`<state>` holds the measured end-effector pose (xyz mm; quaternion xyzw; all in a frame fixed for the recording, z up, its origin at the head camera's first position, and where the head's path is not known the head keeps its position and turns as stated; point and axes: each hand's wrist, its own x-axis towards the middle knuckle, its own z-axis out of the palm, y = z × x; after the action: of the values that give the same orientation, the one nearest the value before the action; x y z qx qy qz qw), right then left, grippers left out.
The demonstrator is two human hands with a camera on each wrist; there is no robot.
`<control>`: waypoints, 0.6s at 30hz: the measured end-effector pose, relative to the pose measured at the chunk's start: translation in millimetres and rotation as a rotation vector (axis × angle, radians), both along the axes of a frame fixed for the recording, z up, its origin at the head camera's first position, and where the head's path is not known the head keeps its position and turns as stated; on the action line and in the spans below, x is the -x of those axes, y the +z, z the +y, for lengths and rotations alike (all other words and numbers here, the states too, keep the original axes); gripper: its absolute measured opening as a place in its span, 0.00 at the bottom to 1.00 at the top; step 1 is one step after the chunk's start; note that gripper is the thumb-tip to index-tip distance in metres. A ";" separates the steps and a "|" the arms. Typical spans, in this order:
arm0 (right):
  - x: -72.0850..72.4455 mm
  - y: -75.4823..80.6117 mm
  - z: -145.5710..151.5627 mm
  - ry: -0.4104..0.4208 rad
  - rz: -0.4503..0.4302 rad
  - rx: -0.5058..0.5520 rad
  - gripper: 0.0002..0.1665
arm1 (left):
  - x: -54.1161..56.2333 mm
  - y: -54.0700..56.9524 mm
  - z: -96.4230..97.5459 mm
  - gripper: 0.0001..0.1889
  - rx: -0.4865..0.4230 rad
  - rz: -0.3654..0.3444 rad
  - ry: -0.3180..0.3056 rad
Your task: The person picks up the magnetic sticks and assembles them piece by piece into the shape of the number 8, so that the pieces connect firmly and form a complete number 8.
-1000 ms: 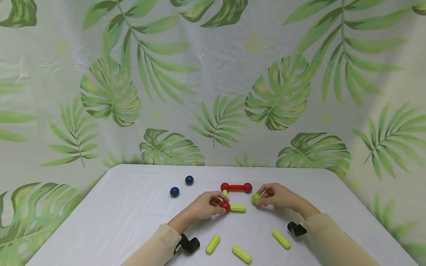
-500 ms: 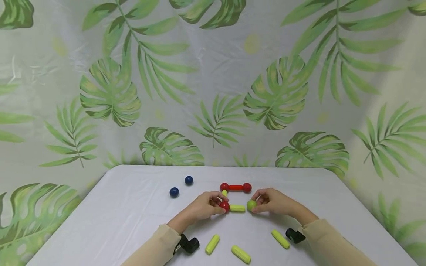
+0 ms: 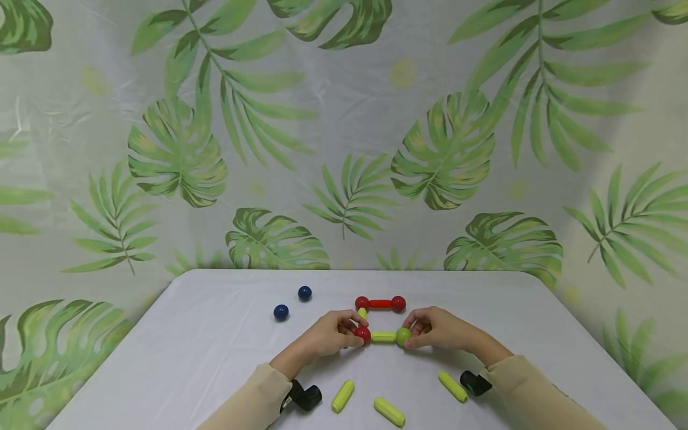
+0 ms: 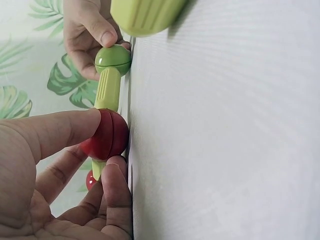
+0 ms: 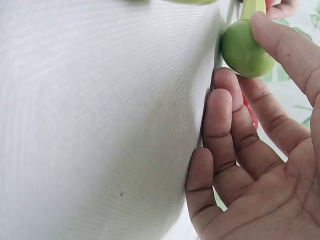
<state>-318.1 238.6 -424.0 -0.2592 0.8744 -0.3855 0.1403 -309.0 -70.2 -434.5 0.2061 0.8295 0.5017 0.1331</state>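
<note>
My left hand [image 3: 334, 332] grips a red ball [image 4: 111, 135] between thumb and fingers, low on the table. From that ball a yellow-green rod [image 3: 383, 337] runs right to a green ball [image 3: 404, 337], which my right hand [image 3: 442, 327] pinches with thumb and fingertips. The rod's end meets the green ball in the left wrist view. A second yellow-green rod [image 3: 362, 313], partly hidden by my left fingers, leads back from the held red ball to another red ball [image 3: 362, 303]. A red rod [image 3: 380, 304] joins that one to a further red ball [image 3: 398, 304].
Two dark blue balls [image 3: 304, 292] lie at the back left of the white table [image 3: 215, 358]. Nearer the front are three loose rods: one yellow-green rod [image 3: 343, 396] by the left wrist, a second rod [image 3: 389, 412] in the middle, a third rod [image 3: 452, 386] by the right wrist.
My right hand has moved left and slightly nearer with the green ball, bringing it up against the free end of the yellow-green rod. The left hand keeps its hold on the red ball.
</note>
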 end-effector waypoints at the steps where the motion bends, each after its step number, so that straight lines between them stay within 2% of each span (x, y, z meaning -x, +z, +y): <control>1: -0.1 0.2 -0.1 0.000 -0.001 -0.002 0.18 | -0.1 0.1 0.0 0.15 -0.001 -0.001 0.000; 18: -3.9 7.6 3.6 0.017 -0.019 -0.038 0.19 | 0.9 2.2 0.7 0.15 -0.003 -0.008 -0.001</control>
<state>-314.2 242.1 -416.4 -0.2601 0.8779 -0.3702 0.1566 -309.9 -69.5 -432.3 0.2046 0.8282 0.5035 0.1365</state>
